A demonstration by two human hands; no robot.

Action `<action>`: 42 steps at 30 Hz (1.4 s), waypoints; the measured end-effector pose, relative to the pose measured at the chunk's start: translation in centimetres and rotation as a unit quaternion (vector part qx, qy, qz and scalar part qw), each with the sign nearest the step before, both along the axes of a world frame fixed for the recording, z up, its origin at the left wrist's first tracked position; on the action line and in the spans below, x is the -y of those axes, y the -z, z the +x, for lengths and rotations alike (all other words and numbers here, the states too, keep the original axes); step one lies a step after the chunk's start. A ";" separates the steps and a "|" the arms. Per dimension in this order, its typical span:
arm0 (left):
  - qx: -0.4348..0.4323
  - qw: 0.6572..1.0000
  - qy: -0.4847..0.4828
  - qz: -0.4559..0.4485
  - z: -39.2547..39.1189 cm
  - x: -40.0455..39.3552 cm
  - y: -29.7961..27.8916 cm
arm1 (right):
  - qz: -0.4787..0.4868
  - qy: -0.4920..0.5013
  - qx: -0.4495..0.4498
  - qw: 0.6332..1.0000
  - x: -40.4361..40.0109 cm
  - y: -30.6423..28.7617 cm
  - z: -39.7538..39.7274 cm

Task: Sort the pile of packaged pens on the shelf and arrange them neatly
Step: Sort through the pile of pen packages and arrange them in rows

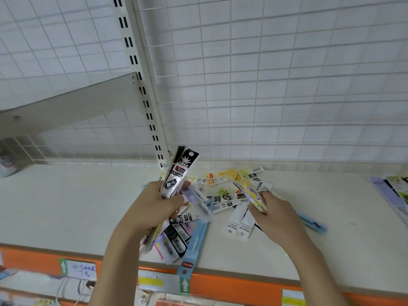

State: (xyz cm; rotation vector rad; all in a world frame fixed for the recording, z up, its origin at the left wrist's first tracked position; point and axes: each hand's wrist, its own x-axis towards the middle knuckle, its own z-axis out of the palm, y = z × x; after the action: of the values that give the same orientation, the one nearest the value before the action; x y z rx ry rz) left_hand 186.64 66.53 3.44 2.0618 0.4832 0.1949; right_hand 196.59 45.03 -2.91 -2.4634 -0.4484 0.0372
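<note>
A loose pile of packaged pens lies on the white shelf near the back grid wall. My left hand grips an upright bundle of black-and-silver pen packs, with more packs fanning out below the hand toward the shelf's front edge. My right hand pinches a yellow-and-purple pack that slants up to the left over the pile. Two white packs lie flat beside that hand. A long light-blue pack lies under my left hand, reaching the shelf's front edge.
A slotted metal upright stands right behind the bundle. A blue pack lies to the right of my right hand. Flat packages sit at the far right. The orange front strip carries price labels. An upper shelf bracket juts out at left.
</note>
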 end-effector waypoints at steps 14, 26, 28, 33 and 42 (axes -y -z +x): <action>0.054 0.993 -0.039 -0.093 0.2 -2.5 1.2 | -0.043 -0.003 0.020 0.999 -3.2 0.0 -0.7; 0.103 0.987 -0.086 -0.085 -0.2 -5.8 1.5 | -0.112 -0.138 -0.035 0.983 -7.8 -0.5 -2.5; 0.107 0.986 -0.081 -0.099 -0.3 -6.4 1.3 | -0.127 -0.174 -0.056 0.975 -8.9 0.1 -2.9; 0.088 0.987 -0.061 -0.116 -0.9 -7.0 1.2 | -0.149 -0.161 -0.035 0.975 -10.1 0.8 -2.8; 0.085 0.980 -0.058 -0.169 -1.6 -6.7 1.2 | -0.089 -0.076 0.090 0.989 -9.6 -2.7 -3.1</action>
State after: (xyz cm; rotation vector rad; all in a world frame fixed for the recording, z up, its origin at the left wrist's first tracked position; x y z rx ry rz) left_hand 185.00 73.21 2.26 1.6701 0.4951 0.3328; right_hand 193.46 54.59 -0.18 -2.6129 -0.7398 -0.0866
